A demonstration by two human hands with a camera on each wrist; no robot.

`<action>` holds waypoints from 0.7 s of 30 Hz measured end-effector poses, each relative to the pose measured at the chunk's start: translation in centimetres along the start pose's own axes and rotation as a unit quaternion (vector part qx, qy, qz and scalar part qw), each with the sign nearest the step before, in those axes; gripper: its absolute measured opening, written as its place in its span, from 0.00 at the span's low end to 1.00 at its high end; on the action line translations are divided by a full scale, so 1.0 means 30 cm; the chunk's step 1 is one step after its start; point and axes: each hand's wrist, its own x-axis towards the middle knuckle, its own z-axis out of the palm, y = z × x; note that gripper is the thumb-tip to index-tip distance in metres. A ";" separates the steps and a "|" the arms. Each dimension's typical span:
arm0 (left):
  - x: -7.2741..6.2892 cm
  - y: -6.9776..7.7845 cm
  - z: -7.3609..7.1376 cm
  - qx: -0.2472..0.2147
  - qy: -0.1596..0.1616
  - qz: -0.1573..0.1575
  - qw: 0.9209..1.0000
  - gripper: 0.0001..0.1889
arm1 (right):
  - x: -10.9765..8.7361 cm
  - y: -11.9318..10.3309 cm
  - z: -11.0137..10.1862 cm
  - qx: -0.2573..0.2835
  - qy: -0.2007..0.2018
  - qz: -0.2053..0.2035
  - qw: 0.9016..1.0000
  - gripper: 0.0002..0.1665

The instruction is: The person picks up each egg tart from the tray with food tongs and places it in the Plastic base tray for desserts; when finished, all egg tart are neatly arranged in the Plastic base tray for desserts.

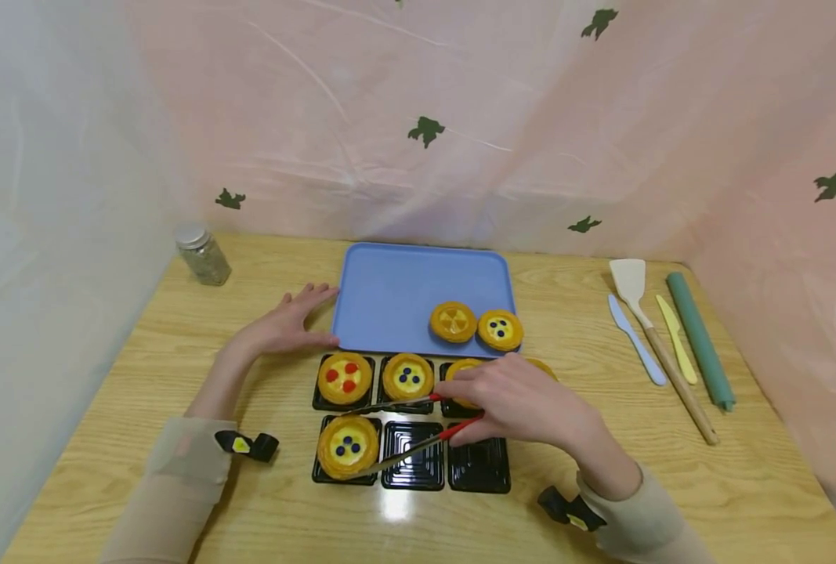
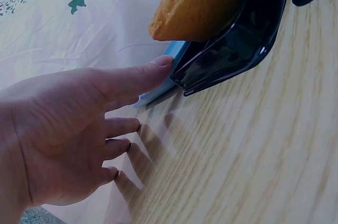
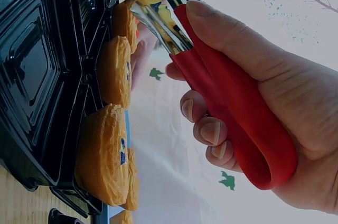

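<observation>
My right hand (image 1: 523,403) grips red-handled tongs (image 3: 232,113). Their metal arms straddle a blueberry-topped tart (image 1: 348,446) in the front-left black holder. Beyond my fingers, straight and spread, my left hand (image 1: 291,323) touches the left edge of a blue tray (image 1: 396,294) with its fingertips. Behind the front row sit a red-dotted tart (image 1: 345,378) and another blueberry tart (image 1: 407,377) in their own black holders. A third tart (image 1: 462,366) in that row is partly hidden by my right hand. On the tray lie an orange-topped tart (image 1: 453,322) and a blueberry tart (image 1: 500,330).
Two black holders (image 1: 413,454) in the front row hold no tart. Another tart (image 1: 544,368) peeks out behind my right hand. At right lie a spatula (image 1: 660,352), a blue knife (image 1: 636,339), a yellow knife (image 1: 676,338) and a green rolling pin (image 1: 700,338). A jar (image 1: 204,255) stands back left.
</observation>
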 end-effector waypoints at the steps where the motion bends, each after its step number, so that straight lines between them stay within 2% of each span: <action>1: 0.000 0.000 0.000 0.000 0.000 0.000 1.000 0.50 | 0.000 -0.001 0.000 -0.001 0.001 -0.001 1.000 0.32; 21: -0.004 0.010 -0.002 -0.006 -0.001 -0.004 1.000 0.50 | 0.007 -0.004 0.005 0.008 0.008 0.002 1.000 0.32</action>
